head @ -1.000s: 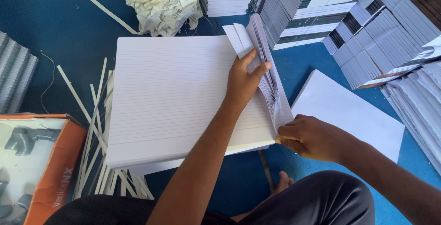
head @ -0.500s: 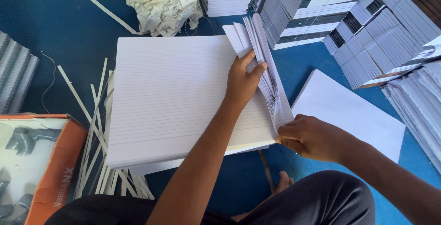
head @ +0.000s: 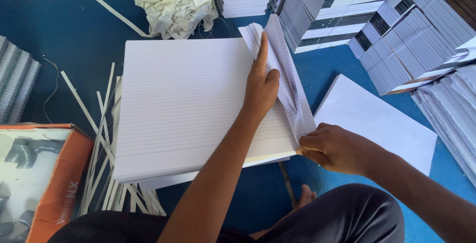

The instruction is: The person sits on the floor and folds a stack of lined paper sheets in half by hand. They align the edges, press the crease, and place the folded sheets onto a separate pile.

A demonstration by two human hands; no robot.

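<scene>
Left hand (head: 261, 87) lies flat, fingers extended, on the ruled paper stack (head: 188, 106). Right hand (head: 334, 149) pinches lifted sheets (head: 290, 82) at the stack's near right corner.

Orange-and-white printed cardboard box (head: 37, 173), rectangular, bottom left on blue floor

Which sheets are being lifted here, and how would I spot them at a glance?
Start at the big stack of lined white paper lying on the blue floor. Along its right edge, a fanned bunch of lifted sheets stands up, pinched at the near corner by the right hand, the left hand pressing beside it. Everything else lies flat.
</scene>
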